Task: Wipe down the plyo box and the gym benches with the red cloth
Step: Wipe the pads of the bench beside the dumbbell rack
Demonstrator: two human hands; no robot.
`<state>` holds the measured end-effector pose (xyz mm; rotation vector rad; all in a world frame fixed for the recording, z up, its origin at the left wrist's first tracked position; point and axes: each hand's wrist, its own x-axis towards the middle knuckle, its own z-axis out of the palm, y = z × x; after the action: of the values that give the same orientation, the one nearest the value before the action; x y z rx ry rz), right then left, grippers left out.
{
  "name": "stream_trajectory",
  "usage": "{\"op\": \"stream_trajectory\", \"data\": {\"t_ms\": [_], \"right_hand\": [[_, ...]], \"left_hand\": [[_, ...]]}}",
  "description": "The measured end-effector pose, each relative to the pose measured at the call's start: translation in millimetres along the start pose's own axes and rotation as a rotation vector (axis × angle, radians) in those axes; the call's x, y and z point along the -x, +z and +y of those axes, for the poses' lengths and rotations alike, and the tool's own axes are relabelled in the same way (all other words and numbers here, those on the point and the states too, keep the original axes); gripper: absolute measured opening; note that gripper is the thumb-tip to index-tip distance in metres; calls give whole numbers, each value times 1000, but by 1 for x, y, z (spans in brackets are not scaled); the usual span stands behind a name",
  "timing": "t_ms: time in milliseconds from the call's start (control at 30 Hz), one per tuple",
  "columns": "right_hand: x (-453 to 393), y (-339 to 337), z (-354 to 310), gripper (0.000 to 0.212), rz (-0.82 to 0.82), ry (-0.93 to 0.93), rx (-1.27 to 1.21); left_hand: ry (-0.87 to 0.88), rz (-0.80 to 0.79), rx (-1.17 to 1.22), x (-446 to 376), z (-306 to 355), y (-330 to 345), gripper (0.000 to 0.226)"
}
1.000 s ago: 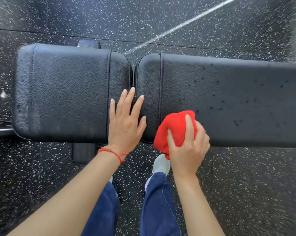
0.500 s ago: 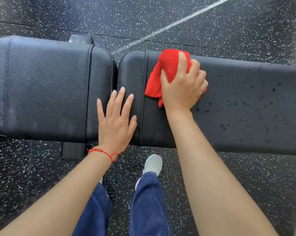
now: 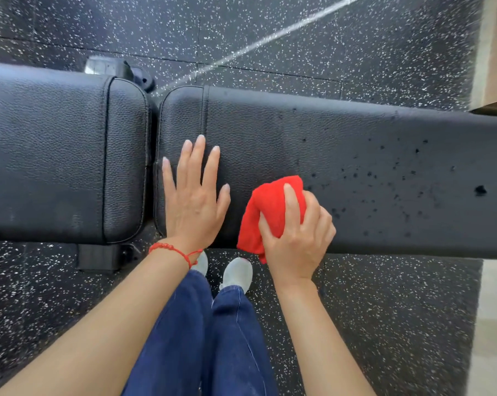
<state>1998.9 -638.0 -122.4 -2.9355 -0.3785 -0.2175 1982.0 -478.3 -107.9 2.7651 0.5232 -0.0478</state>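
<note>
— On the bench [image 3: 356, 155], near its front edge, where was the cloth [image 3: 266, 212]?

— Bunched up under the right hand [image 3: 297, 235], pressed against the long pad. One red corner hung over the front edge.

— How was the grip on it?

— Closed around it: the fingers curled over the top of the wad, the thumb tucked against its left side. The index finger lay straight along the cloth.

— And the left hand [image 3: 194, 195]?

— Flat on the same pad, just left of the cloth, palm down, fingers spread and straight. It held nothing. A red bracelet [image 3: 174, 251] sat on that wrist.

— Were the hands touching?

— No, close but apart, with the cloth between them.

— What did the pad look like?

— Black and grained, with dark specks scattered over the right part, beyond the cloth. The seat pad [image 3: 64, 155] lay to the left, across a narrow gap.

— Anything below?

— Blue trousers [image 3: 207, 338] and pale shoes [image 3: 237, 274] on the speckled floor [image 3: 384, 324], just in front of the bench.
</note>
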Motion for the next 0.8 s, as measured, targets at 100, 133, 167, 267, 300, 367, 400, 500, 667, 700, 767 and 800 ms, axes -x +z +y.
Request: {"op": "stream_trajectory", "data": {"t_ms": [100, 133, 167, 267, 300, 367, 400, 500, 667, 700, 767, 800], "right_hand": [[-10, 1, -6, 47, 17, 16, 7], [-16, 2, -7, 47, 23, 30, -1], [-24, 1, -9, 46, 32, 46, -8], [-66, 6, -16, 47, 52, 105, -13], [-83, 8, -19, 47, 58, 126, -15], [-114, 12, -23, 49, 67, 152, -8], [-126, 14, -24, 49, 69, 156, -1], [-139, 16, -26, 50, 76, 165, 10], [-130, 17, -22, 49, 85, 143, 2], [-127, 17, -20, 49, 85, 137, 5], [-112, 15, -14, 48, 81, 132, 9], [-99, 13, -9, 47, 75, 132, 7]], "left_hand": [[89, -33, -34, -11, 4, 4, 57], [102, -45, -38, -15, 4, 5, 57], [109, -54, -39, -18, 3, 6, 57], [124, -61, -52, -21, 1, 10, 57], [126, -57, -57, -21, 0, 11, 56], [122, -46, -63, -20, -1, 13, 56], [123, -40, -69, -21, -1, 14, 56], [122, -29, -91, -22, -1, 14, 56], [121, -36, -110, -20, 0, 14, 56], [122, -39, -112, -20, 0, 14, 56], [120, -45, -103, -20, 2, 13, 56], [112, -48, -94, -20, 3, 13, 56]]}}
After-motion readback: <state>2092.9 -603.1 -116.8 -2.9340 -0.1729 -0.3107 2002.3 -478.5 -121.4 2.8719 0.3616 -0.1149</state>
